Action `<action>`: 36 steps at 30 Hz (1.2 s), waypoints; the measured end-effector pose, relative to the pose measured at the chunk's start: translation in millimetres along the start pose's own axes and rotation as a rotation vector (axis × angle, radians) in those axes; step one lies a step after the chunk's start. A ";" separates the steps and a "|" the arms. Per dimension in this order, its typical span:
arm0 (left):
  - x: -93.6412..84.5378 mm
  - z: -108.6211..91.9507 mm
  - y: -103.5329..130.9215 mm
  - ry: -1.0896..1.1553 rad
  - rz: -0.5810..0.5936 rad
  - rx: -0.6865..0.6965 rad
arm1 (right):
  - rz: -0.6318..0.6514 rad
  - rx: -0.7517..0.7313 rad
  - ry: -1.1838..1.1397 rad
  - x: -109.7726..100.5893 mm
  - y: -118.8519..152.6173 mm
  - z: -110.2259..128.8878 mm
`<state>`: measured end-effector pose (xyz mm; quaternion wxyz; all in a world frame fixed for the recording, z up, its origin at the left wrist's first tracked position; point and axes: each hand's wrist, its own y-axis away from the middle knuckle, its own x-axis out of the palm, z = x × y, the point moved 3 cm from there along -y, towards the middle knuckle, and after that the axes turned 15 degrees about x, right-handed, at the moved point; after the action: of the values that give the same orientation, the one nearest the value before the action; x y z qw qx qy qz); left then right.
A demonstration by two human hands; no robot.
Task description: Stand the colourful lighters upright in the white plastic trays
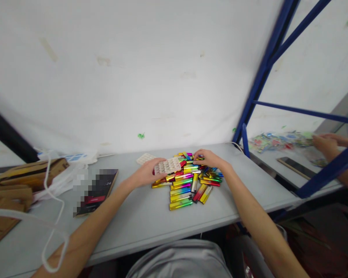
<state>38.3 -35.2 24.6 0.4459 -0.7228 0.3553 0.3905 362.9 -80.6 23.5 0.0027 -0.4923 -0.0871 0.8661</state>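
My left hand (149, 172) is closed around one end of a cream tray (168, 166) with rows of small round pockets, tilted above the desk. Red pieces show at the tray's edge beside my fingers. Below and to the right spreads a pile of shiny metallic lighters (182, 192) in yellow, green, red, blue and purple, several of them side by side. My right hand (207, 158) reaches into the far part of the pile, its fingers bent down and pinched at a lighter partly hidden under them. A second cream tray (145, 158) lies flat behind my left hand.
A dark phone-like device (100, 191), partly pixelated, rests left on the grey desk (145, 220). Cardboard boxes (31, 173) and a white cable (50, 185) lie further left. A blue metal frame (255, 88) stands right; beyond it are another person's hands (327, 144) and a phone (295, 167).
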 end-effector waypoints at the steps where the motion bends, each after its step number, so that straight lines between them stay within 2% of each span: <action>1: -1.2 -0.5 1.2 -0.013 -0.003 0.001 | 0.002 0.003 -0.004 -0.2 0.3 -0.1; 5: -9.9 2.1 5.4 -0.079 0.021 -0.065 | 0.015 -0.009 -0.006 -3.1 3.5 1.2; 10: -12.2 17.1 12.3 -0.028 0.095 -0.139 | 0.072 0.001 0.001 -5.3 5.7 1.2; 15: -15.8 22.6 12.9 0.020 0.016 -0.146 | 0.080 -0.002 -0.034 -2.5 4.3 -2.7; 20: -23.0 16.8 5.6 0.067 -0.075 -0.168 | -0.028 -0.010 -0.088 0.1 2.4 -1.1; 25: -13.3 6.1 -2.7 0.173 -0.103 -0.132 | -0.264 0.011 -0.293 -7.9 5.1 7.9; 30: 3.3 1.7 2.3 0.279 -0.146 -0.124 | -0.245 0.108 -0.470 3.9 2.1 17.3; 36: 12.0 2.1 5.9 0.303 -0.191 -0.114 | -0.259 0.152 -0.711 18.5 -11.7 44.3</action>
<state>38.0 -37.3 11.3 0.3807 -0.8280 0.3253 0.2524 314.6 -74.0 31.8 0.1183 -0.1446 -0.0794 0.9792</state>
